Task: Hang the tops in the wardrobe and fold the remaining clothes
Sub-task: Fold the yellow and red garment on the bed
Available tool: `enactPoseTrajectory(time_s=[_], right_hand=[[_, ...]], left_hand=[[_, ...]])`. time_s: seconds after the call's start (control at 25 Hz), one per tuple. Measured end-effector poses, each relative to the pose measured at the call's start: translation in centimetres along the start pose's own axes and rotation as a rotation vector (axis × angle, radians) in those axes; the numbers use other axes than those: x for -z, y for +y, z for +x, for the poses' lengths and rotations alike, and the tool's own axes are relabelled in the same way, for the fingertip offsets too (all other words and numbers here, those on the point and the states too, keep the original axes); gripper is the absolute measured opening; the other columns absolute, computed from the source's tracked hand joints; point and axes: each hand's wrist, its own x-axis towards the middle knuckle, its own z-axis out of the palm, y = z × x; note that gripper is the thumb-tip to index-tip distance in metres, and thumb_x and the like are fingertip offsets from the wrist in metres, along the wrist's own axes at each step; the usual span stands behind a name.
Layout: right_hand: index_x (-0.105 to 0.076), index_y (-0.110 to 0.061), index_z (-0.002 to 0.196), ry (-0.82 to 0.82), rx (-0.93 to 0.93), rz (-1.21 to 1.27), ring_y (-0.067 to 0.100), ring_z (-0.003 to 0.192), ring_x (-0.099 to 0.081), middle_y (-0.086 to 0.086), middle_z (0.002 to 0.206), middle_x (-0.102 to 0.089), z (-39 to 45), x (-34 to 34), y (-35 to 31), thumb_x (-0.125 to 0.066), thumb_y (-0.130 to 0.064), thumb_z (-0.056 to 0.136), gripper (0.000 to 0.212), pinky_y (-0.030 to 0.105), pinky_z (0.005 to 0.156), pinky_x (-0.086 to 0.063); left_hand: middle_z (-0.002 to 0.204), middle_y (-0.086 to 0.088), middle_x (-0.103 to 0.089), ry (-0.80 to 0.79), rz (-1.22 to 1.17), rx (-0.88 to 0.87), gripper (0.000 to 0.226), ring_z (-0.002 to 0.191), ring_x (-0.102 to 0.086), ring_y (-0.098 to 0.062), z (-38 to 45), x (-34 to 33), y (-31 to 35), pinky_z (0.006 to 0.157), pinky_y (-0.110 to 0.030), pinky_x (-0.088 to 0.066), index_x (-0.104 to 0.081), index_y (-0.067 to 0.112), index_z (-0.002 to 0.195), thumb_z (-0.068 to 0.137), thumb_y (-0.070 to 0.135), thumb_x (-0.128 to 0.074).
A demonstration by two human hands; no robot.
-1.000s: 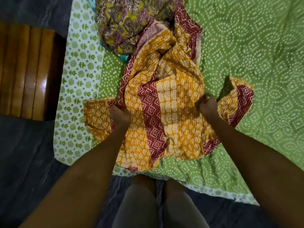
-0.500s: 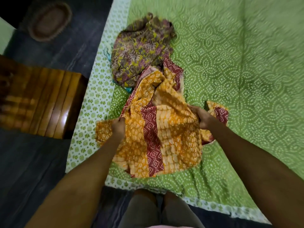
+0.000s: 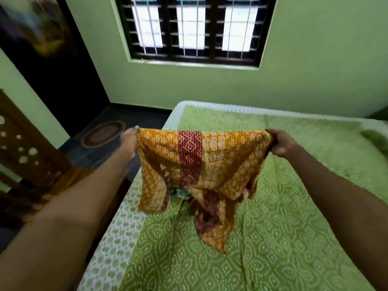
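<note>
While both arms reach forward over the bed (image 3: 294, 238), the left hand (image 3: 130, 139) and right hand (image 3: 281, 143) each pinch a top corner of the orange-and-red top (image 3: 190, 156), holding it spread in the air, its lower folds dangling just above the green bedspread.

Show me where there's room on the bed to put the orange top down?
Bare green bedspread lies right of the hanging orange top, under the right hand, and nearer, below its hem. Behind the top it looks crowded: a teal scrap peeks out.
</note>
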Motion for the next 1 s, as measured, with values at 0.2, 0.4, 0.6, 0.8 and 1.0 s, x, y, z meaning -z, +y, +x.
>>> enactPoseTrajectory(time_s=[0.2, 0.4, 0.6, 0.8, 1.0], right_hand=[[-0.057, -0.011, 0.080, -0.079, 0.267, 0.076, 0.008, 0.052, -0.064, -0.002, 0.056, -0.066, -3.2, -1.6, -8.3, -0.047, -0.013, 0.095, 0.019, 0.021, 0.054, -0.054], [-0.056, -0.012, 0.082, -0.030, 0.273, -0.100, 0.012, 0.063, -0.061, 0.002, 0.075, -0.063, -3.6, -2.3, -10.0, -0.050, -0.012, 0.094, 0.014, 0.026, 0.054, -0.052], [-0.052, -0.010, 0.079, -0.029, 0.226, 0.025, 0.010, 0.062, -0.057, 0.001, 0.067, -0.057, -4.4, -1.5, -10.4, -0.040, -0.009, 0.098, 0.022, 0.021, 0.054, -0.050], [-0.051, -0.012, 0.074, -0.030, 0.189, 0.073, 0.011, 0.044, -0.058, 0.000, 0.062, -0.053, -5.2, -1.3, -10.8, -0.044, -0.013, 0.096, 0.023, 0.019, 0.049, -0.049], [-0.056, -0.008, 0.074, -0.014, 0.018, -0.227, 0.012, 0.041, -0.060, 0.002, 0.047, -0.060, -5.0, -0.6, -10.8, -0.060, -0.008, 0.083, 0.010, 0.020, 0.046, -0.052]], left_hand=[[0.074, -0.003, -0.068, -0.086, -0.268, -0.114, 0.013, 0.074, -0.064, -0.016, -0.1, -1.6, 10.6, 0.073, -0.030, -0.055, -0.059, 0.008, 0.088, 0.095, 0.016, -0.052], [0.067, -0.004, -0.057, -0.076, -0.143, -0.092, 0.012, 0.050, -0.057, -0.009, -1.8, -2.4, 14.4, 0.042, -0.022, -0.048, -0.055, 0.007, 0.080, 0.091, 0.009, -0.059], [0.076, -0.004, -0.059, -0.089, -0.104, -0.065, 0.031, 0.060, -0.059, -0.011, -1.3, -2.0, 14.2, 0.057, -0.028, -0.054, -0.056, -0.001, 0.115, 0.088, 0.013, -0.064], [0.084, -0.008, -0.063, -0.129, -0.184, 0.010, 0.034, 0.068, -0.064, -0.016, -1.1, -1.7, 14.0, 0.058, -0.035, -0.057, -0.053, 0.001, 0.119, 0.089, 0.013, -0.063], [0.067, 0.001, -0.047, -0.251, -0.068, 0.191, 0.025, 0.048, -0.048, -0.010, -0.1, -1.4, 13.7, 0.043, -0.020, -0.048, -0.044, 0.012, 0.072, 0.096, 0.014, -0.050]])
